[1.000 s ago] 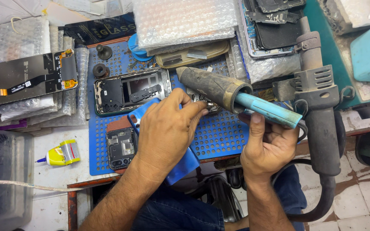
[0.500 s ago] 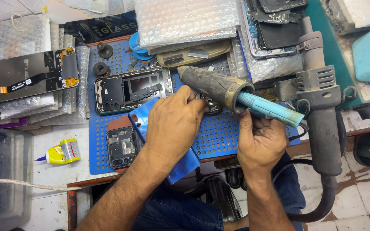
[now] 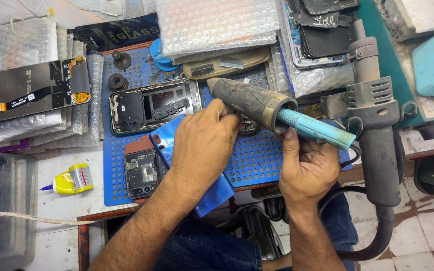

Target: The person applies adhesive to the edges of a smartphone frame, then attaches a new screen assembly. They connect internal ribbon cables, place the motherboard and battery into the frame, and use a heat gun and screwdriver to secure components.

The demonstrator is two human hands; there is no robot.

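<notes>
My right hand (image 3: pixel 307 168) grips the teal handle of a worn hot-air gun (image 3: pixel 257 103), whose dark barrel points left over the blue perforated mat (image 3: pixel 259 160). My left hand (image 3: pixel 204 145) lies palm down on a blue phone back cover (image 3: pixel 163 140), with the fingers curled over its far end just under the barrel. What the fingertips pinch is hidden. The cover's near end (image 3: pixel 212 198) hangs over the bench edge.
An opened phone frame (image 3: pixel 151 105) and a small phone board (image 3: pixel 141 173) lie on the mat. A second hot-air gun (image 3: pixel 377 130) stands at the right. A display panel (image 3: pixel 26 90), bubble-wrap packs (image 3: pixel 217 22), a yellow glue bottle (image 3: pixel 71 180) and a plastic box (image 3: pixel 1 200) lie around.
My right hand has shifted the hot-air gun slightly left. My left hand's fingers have crept closer under the barrel. The blue cover stays under the palm.
</notes>
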